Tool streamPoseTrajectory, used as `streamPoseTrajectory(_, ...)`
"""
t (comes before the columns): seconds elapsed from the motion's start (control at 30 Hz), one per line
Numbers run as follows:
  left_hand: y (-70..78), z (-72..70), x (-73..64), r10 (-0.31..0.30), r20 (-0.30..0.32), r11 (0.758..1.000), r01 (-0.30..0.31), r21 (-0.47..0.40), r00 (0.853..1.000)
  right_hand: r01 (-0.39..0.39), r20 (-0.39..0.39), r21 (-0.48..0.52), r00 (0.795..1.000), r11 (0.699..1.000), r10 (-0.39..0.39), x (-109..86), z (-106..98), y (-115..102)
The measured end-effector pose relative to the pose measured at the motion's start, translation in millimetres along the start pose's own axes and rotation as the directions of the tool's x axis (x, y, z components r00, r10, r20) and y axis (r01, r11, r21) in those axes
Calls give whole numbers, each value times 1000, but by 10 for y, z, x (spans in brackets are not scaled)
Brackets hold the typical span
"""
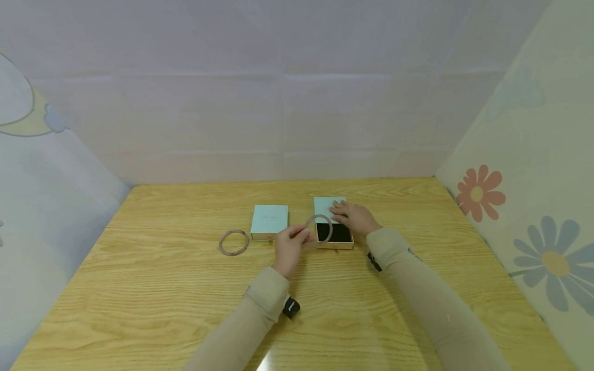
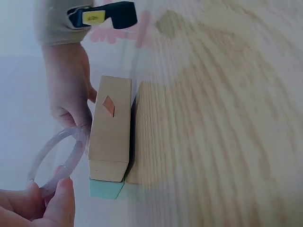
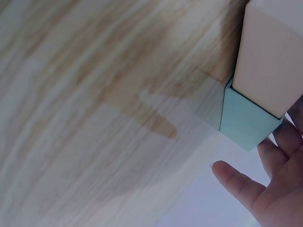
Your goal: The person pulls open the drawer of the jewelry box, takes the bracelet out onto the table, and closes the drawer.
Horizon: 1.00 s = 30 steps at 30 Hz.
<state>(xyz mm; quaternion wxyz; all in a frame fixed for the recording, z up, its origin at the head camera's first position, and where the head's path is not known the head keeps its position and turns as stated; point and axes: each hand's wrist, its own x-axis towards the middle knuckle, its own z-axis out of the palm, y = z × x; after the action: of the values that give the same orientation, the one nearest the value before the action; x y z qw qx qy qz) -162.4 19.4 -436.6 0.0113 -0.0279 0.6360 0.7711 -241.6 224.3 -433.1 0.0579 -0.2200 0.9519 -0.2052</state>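
Left hand (image 1: 291,246): fingers and thumb curled, pinching a pale bangle (image 1: 319,228) by its near-left rim; the ring stands upright just right of the fingertips, over the open box.
Left fingers (image 2: 57,201): the left wrist view shows thumb and forefinger closed on the bangle's (image 2: 57,160) lower rim, with the rest of the ring free in the air.
Spare bangle (image 1: 234,242): flat on the table, well left of the left hand, untouched.
Shut box (image 1: 269,221): mint lid on, just beyond and left of the left hand, between the spare bangle and the open box.
Open box (image 1: 335,234): just right of the left hand, dark lining showing, its left edge behind the held bangle.
Lid (image 1: 327,208): mint, at the far side of the open box, under the right hand's fingers.
Right hand (image 1: 355,216): fingers straight and relaxed, resting flat on the lid and the open box's far right edge; it grips nothing.
Table (image 1: 153,288): light wood, under both forearms.
Head view only: both bangles, both boxes, the dark lining.
Left wrist view only: the open box's (image 2: 111,130) tan side with a small orange diamond mark, and the right hand (image 2: 71,92) behind it.
Right wrist view only: a mint corner (image 3: 246,118) against the box's (image 3: 272,52) cream wall, with the right hand (image 3: 265,189) spread beside it.
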Motion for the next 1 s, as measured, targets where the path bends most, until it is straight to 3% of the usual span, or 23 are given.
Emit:
streamPoseTrajectory(0.17, -9, -66, -5, -96, -2, 994, 95, -53, 995, 4, 3, -3, 1000, 1000, -4, 7, 7, 6)
streamPoseTrajectory(0.57, -14, -174, -88, -147, -20, 988, 146, -47, 989, -7, 1, 3, 1000, 1000, 7, 3, -3, -4)
streamPoseTrajectory(1.0, -20, -286, -167, -232, 8, 965, 232, -124, 973, -20, 10, -6, 1000, 1000, 20, 12, 4, 9)
